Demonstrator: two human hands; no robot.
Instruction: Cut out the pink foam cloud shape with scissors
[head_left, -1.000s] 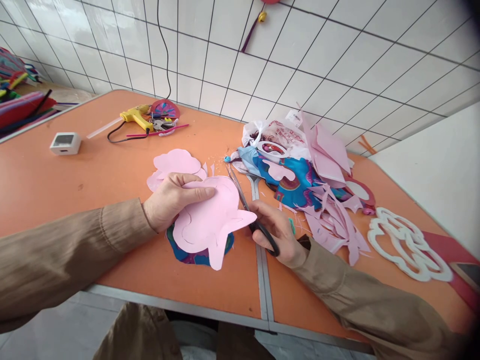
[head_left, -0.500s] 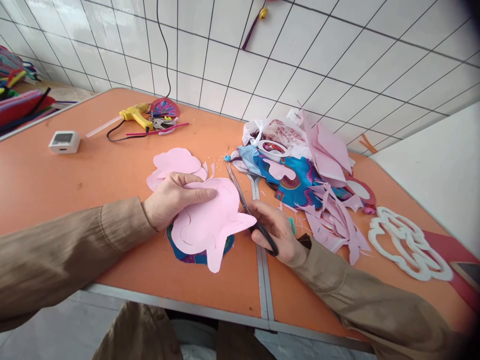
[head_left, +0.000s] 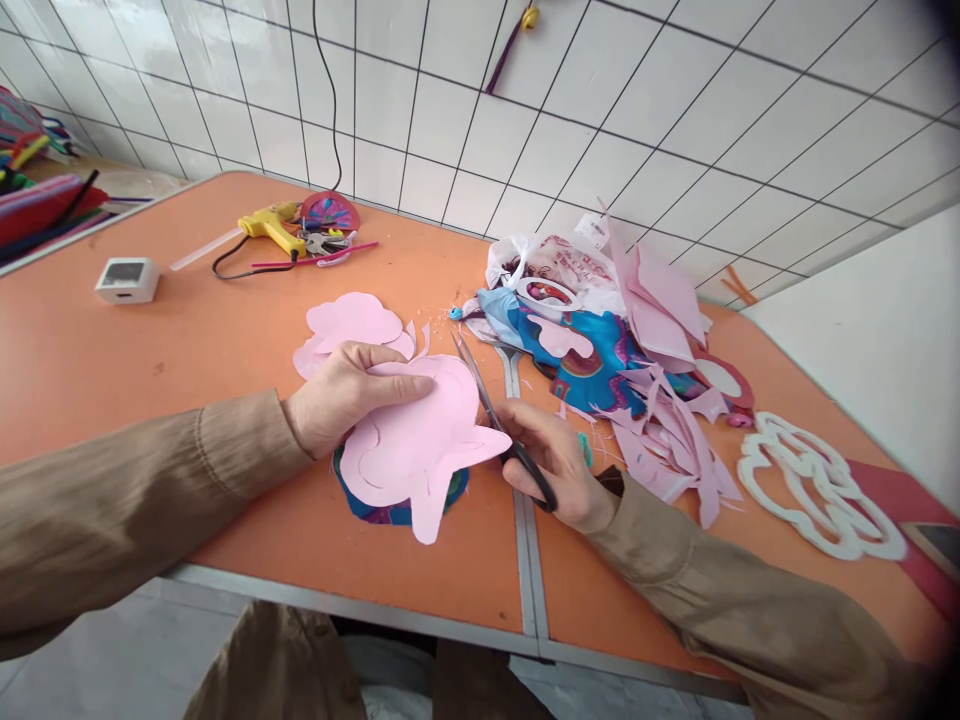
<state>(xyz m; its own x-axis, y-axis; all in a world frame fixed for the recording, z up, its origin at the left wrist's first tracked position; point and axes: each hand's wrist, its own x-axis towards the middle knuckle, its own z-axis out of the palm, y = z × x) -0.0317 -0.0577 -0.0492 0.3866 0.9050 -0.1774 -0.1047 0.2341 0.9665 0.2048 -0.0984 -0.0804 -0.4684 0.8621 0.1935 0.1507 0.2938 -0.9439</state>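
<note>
My left hand [head_left: 341,395] grips a pink paper sheet [head_left: 416,440] with a curved outline drawn on it, held just above the orange table [head_left: 187,340]. My right hand [head_left: 551,460] is closed on black-handled scissors [head_left: 495,420], whose blades point away from me along the sheet's right edge. Under the sheet lies a blue patterned cut-out [head_left: 390,505]. Another pink cut-out [head_left: 349,325] lies flat just beyond my left hand.
A heap of pink scraps, blue patterned paper and a plastic bag [head_left: 600,340] fills the right side. White foam cut-outs [head_left: 814,485] lie at far right. A yellow glue gun [head_left: 270,228] and a small white box [head_left: 126,278] sit at the back left.
The camera tilted slightly, and the pink sheet shifted a little in my left hand. Both hands keep their grips.
</note>
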